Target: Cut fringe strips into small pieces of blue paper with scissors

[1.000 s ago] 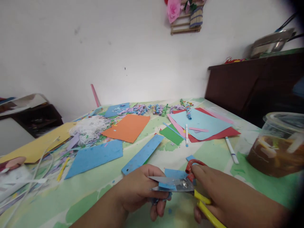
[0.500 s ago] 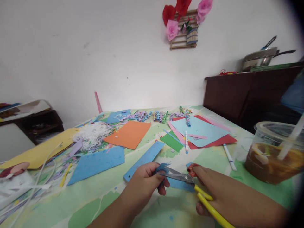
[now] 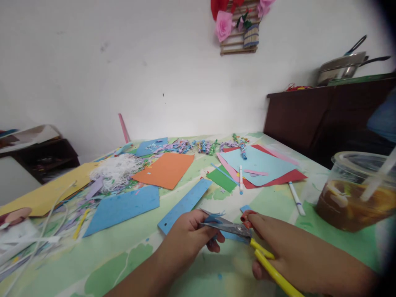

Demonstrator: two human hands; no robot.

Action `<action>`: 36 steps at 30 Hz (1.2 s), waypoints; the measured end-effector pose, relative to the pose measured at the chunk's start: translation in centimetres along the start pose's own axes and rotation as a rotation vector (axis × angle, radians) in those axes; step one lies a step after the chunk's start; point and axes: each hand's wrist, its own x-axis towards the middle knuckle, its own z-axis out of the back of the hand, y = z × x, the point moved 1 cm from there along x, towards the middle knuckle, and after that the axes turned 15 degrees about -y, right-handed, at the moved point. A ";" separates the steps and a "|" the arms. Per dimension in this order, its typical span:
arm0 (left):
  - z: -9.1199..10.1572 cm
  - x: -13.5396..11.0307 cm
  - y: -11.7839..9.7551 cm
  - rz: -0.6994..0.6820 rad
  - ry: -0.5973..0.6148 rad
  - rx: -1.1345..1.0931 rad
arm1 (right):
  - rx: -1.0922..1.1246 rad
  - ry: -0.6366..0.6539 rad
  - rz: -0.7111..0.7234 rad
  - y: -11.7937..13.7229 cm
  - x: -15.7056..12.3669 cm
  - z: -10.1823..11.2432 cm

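Note:
My left hand (image 3: pixel 188 241) pinches a small piece of blue paper (image 3: pixel 230 236) low in the middle of the view, fingers closed around its left end. My right hand (image 3: pixel 278 251) grips a pair of scissors (image 3: pixel 229 227) with yellow and red handles. The blades point left and lie across the blue paper, close to my left fingertips. Both hands hover just above the green patterned table (image 3: pixel 130 251).
A long blue strip (image 3: pixel 185 205) and a blue sheet (image 3: pixel 122 208) lie just beyond my hands. Orange (image 3: pixel 165 169), yellow, green and red sheets, white shreds (image 3: pixel 116 169), curled scraps and two pens lie farther back. A plastic cup (image 3: pixel 355 192) with brown drink stands at right.
The blue paper has turned in my left hand from lying flat under the blades to a narrower edge. The scissors have stayed on the paper and their blades have come closer together.

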 end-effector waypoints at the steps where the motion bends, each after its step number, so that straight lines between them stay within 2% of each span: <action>1: 0.0 0.0 0.0 0.004 0.005 -0.017 | 0.006 -0.002 -0.003 0.0 0.0 -0.1; 6: 0.3 0.1 0.3 0.097 0.089 -0.140 | 0.006 -0.004 -0.018 0.0 -0.1 -0.3; 10: 0.5 0.1 0.6 0.111 0.141 -0.192 | 0.005 0.016 -0.015 0.1 0.0 -0.3; 20: 0.5 0.2 0.8 0.156 0.189 -0.269 | -0.010 0.021 -0.022 -0.1 0.1 -0.4; 30: 1.1 0.0 0.8 0.341 0.460 -0.394 | 0.028 0.056 -0.012 0.2 0.1 -0.2; 36: 1.1 0.2 0.8 0.345 0.447 -0.443 | -0.019 0.003 -0.015 -0.2 0.3 0.0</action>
